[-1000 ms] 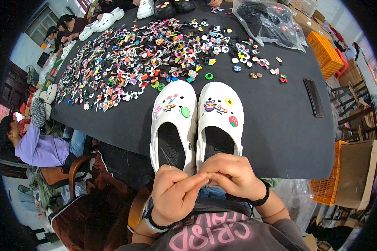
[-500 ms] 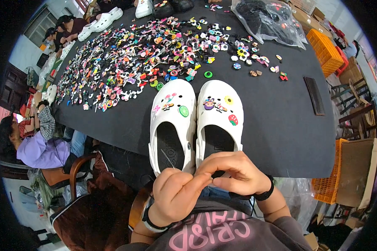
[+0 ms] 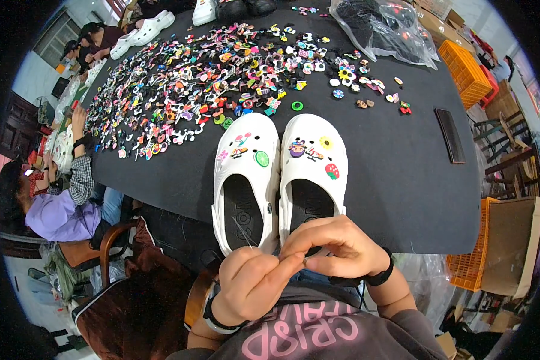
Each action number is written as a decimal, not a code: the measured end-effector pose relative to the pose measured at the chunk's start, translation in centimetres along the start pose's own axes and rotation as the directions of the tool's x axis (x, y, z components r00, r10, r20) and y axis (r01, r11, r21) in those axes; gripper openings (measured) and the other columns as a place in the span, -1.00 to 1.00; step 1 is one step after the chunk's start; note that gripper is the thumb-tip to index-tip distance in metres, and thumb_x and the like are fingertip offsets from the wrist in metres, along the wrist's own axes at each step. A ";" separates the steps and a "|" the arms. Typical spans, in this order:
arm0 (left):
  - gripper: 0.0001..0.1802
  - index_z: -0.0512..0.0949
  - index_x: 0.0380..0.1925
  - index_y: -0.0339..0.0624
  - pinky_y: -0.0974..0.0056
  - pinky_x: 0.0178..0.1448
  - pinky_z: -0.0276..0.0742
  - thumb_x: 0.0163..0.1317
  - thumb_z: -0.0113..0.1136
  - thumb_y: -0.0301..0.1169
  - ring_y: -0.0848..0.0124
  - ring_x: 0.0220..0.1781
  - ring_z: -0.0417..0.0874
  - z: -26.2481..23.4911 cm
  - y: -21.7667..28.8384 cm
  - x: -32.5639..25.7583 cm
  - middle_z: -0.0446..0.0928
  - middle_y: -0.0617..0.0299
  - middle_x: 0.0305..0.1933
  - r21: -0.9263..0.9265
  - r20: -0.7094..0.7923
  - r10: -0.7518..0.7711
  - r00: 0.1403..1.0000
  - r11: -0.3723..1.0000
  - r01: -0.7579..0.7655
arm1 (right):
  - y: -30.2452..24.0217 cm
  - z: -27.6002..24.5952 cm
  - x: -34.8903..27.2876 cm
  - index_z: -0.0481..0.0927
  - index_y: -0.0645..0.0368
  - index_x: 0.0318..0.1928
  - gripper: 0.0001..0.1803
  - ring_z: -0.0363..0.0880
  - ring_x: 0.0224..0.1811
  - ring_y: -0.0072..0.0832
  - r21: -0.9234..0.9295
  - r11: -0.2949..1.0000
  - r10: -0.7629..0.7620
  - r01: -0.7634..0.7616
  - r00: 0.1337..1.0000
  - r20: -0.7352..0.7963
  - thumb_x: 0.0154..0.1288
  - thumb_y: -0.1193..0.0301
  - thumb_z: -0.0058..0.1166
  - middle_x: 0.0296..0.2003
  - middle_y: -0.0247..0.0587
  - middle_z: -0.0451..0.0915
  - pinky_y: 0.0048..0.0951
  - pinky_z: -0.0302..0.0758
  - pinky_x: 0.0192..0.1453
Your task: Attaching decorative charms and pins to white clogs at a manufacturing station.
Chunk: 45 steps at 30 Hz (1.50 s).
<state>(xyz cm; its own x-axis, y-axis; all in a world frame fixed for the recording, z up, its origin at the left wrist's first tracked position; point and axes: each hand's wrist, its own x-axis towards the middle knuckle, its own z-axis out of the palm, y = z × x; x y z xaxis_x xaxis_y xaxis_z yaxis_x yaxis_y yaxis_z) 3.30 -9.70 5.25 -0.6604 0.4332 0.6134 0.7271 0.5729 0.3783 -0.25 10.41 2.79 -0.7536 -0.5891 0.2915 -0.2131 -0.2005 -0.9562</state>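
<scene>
Two white clogs [image 3: 246, 135] [image 3: 318, 129] stand side by side at the table's near edge, toes pointing away. Colourful shoe charms fill some of their holes: a lime slice [image 3: 261, 159], a strawberry [image 3: 332, 171], a yellow flower [image 3: 325, 142] and several others. Behind the clog openings, close to my body, my left hand [image 3: 249, 282] is closed around a thin needle-like metal rod [image 3: 242, 231] whose end pokes up over the left clog. Fingertips of my right hand [image 3: 339, 246] meet those of the left in a pinch; whatever sits between them is hidden.
A wide pile of loose charms [image 3: 186, 90] covers the table's far left. A dark flat bar [image 3: 449, 135] lies at the right; a clear plastic bag [image 3: 390, 30] stands behind. More white clogs [image 3: 153, 29] sit far left. A person in purple [image 3: 63, 213] works at left, near an armchair [image 3: 126, 288].
My hands stay together in nearly the same pinch, and the clogs look unmoved. At the left, the person in purple has raised a hand to the table's edge by the pile.
</scene>
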 end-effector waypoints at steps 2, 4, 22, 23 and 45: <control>-0.64 0.73 -0.28 -0.13 0.28 -0.33 0.40 -0.20 0.49 -0.55 0.31 -0.36 0.43 0.1 0.0 -0.2 0.35 0.32 -0.41 -0.006 -0.008 0.005 1.000 1.000 -0.005 | 0.1 -0.1 0.0 0.60 0.37 -0.12 -0.76 0.65 -0.17 -0.31 0.028 1.000 0.012 -0.012 1.000 0.022 0.18 0.58 0.09 -0.19 -0.05 0.65 -0.35 0.57 -0.07; -0.64 0.73 -0.27 -0.12 0.29 -0.33 0.40 -0.20 0.49 -0.56 0.31 -0.35 0.43 0.3 -0.1 -0.3 0.35 0.32 -0.40 -0.006 -0.026 0.012 1.000 1.000 -0.012 | 0.2 -0.3 0.0 0.61 0.36 -0.10 -0.75 0.64 -0.15 -0.34 0.062 0.998 0.010 -0.012 0.999 0.034 0.19 0.58 0.09 -0.16 -0.05 0.64 -0.37 0.57 -0.07; -0.61 0.74 -0.25 -0.12 0.32 -0.34 0.43 -0.20 0.50 -0.56 0.34 -0.36 0.39 0.1 -0.3 -0.5 0.32 0.32 -0.39 -0.010 -0.012 0.059 0.998 0.998 -0.059 | 0.6 -0.5 -0.1 0.63 0.36 -0.08 -0.81 0.66 -0.08 -0.39 0.260 0.960 0.084 -0.103 0.993 0.081 0.32 0.57 0.16 -0.14 -0.06 0.63 -0.43 0.59 -0.01; -0.61 0.74 -0.25 -0.12 0.32 -0.34 0.43 -0.20 0.50 -0.56 0.34 -0.36 0.39 0.2 -0.3 -0.5 0.32 0.32 -0.39 -0.011 -0.012 0.059 0.998 0.998 -0.059 | 0.4 -0.5 -0.1 0.63 0.36 -0.08 -0.81 0.66 -0.08 -0.39 0.259 0.960 0.084 -0.103 0.993 0.081 0.32 0.57 0.16 -0.14 -0.06 0.63 -0.43 0.59 -0.01; -0.69 0.71 -0.23 -0.16 0.33 -0.38 0.33 -0.06 0.49 -0.58 0.37 -0.48 0.42 0.4 -1.0 0.0 0.43 0.29 -0.47 -0.359 -0.054 -0.264 0.963 0.905 0.228 | 0.3 0.0 0.2 0.61 0.37 -0.15 -0.86 0.65 -0.24 -0.54 0.220 0.965 0.134 -0.142 0.990 0.050 0.43 0.52 0.05 -0.27 -0.17 0.63 -0.53 0.59 -0.17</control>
<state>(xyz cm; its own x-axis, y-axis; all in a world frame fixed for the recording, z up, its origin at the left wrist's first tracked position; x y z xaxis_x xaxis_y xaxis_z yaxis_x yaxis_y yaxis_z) 2.51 -9.95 4.58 -0.8180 0.2286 0.5279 0.5746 0.3671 0.7314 -0.41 10.24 2.56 -0.7435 -0.6490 0.1612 0.0381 -0.2817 -0.9587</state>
